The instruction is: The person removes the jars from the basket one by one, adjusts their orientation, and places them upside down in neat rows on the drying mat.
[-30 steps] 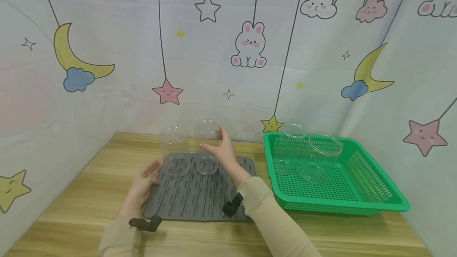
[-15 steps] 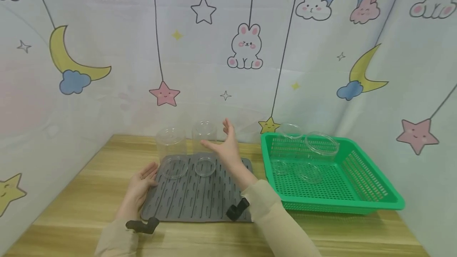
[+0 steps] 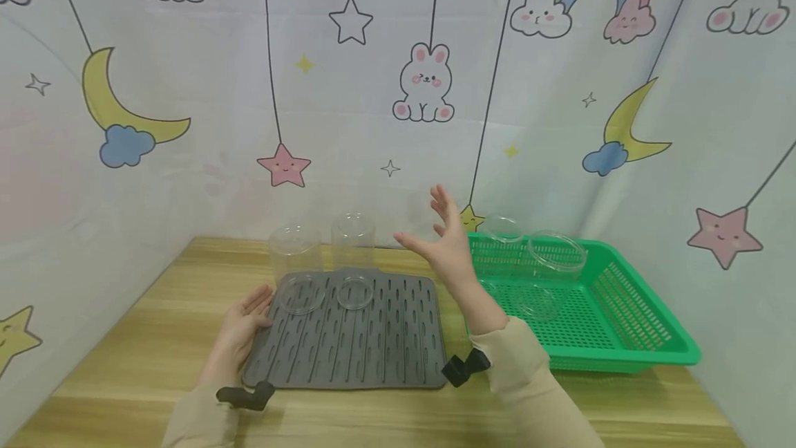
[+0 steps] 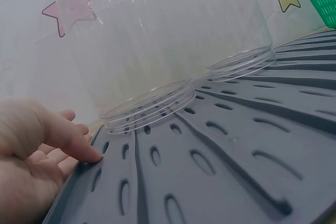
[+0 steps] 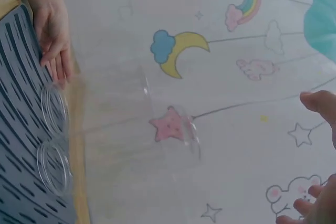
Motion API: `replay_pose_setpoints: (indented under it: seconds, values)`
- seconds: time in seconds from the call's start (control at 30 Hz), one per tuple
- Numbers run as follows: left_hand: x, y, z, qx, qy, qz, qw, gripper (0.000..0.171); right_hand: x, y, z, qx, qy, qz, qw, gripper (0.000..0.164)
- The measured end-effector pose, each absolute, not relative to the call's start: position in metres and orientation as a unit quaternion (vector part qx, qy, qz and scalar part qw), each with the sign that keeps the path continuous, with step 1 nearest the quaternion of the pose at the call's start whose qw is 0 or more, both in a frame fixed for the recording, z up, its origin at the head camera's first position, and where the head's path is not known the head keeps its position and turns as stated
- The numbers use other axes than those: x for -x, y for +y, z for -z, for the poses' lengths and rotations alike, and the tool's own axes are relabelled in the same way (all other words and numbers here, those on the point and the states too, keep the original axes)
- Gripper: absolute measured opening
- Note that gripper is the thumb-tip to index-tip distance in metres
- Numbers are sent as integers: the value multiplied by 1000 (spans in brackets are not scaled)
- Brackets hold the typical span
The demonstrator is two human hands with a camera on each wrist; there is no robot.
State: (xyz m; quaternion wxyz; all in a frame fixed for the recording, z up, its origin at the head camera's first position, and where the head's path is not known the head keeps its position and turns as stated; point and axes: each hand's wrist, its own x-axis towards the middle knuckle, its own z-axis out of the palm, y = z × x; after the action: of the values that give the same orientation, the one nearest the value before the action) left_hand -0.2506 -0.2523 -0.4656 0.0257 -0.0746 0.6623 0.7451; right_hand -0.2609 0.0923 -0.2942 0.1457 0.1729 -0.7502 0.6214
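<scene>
Clear jars [image 3: 296,254] stand paired on the far side of the gray mat [image 3: 398,341], apparently mouth-down, presumably for draining. The left hand [image 3: 244,325], fingers extended, touches the mat edge, probably steadying it; the right hand [image 3: 450,249], fingers apart and empty, hovers near the basket [image 3: 640,306].

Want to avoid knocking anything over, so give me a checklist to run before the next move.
1. Wider clear container and narrower clear container standing on the mat: ok.
2. Gap between those two: ok, visible at their bases.
3. Right hand holding nothing: ok, thumb and fingers spread.
4. Left hand away from the mat: not ok, it reaches the left edge.
5. Right hand clear of the basket: cannot tell, they overlap in the head view.
</scene>
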Motion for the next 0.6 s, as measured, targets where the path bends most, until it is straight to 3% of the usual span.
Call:
replay_pose_setpoints:
  seconds: [0.33,0.6]
  values:
    - [250,-251,464,75,666,-742,28,85,261,164,289,-145,-784,-574,188,97]
    - [251,-251,464,80,667,-740,30,85,258,221,293,-88,-815,-546,176,99]
